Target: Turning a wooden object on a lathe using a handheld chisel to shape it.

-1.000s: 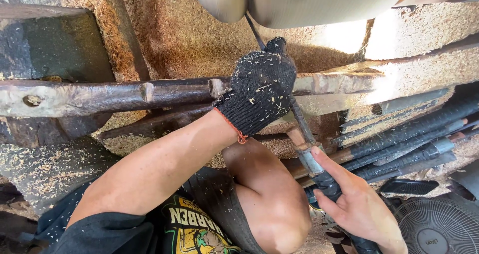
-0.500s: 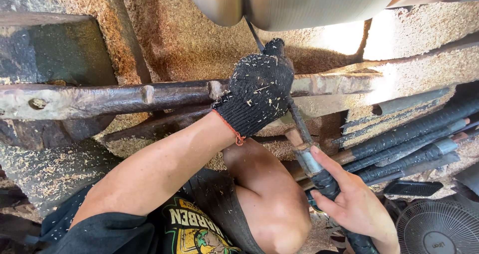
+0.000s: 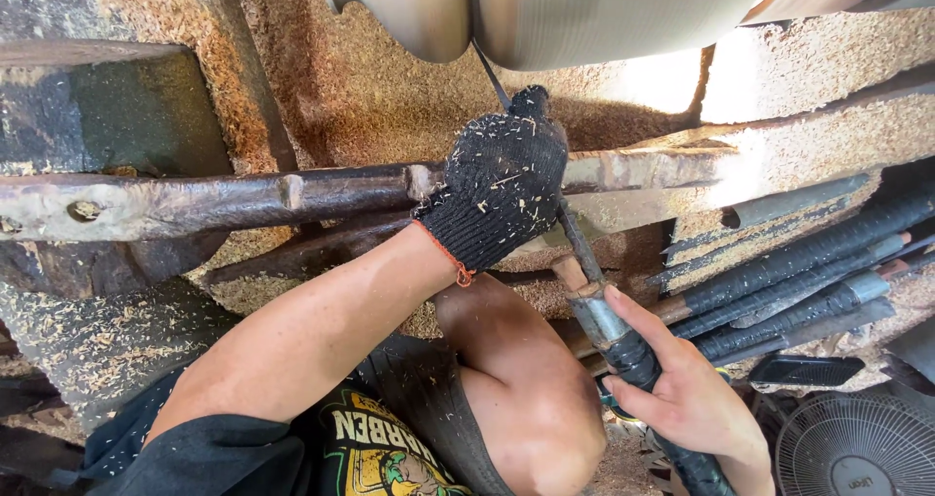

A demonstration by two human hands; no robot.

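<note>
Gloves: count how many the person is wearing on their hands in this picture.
1. The black knitted glove covers the left hand, which presses the tool onto the metal rest bar. The right hand is bare.

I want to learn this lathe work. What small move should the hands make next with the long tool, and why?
Probably ease the tool tip slightly further along the spinning pale workpiece. The gloved left hand pins the blade on the metal rest bar, the bare right hand grips the taped handle, and the tip meets the wood.

Sawdust (image 3: 321, 87) coats the bench and the floor. Bright light falls at the upper right. Dark rods (image 3: 808, 262) lie stacked at the right edge, a fan (image 3: 857, 447) below them.
</note>
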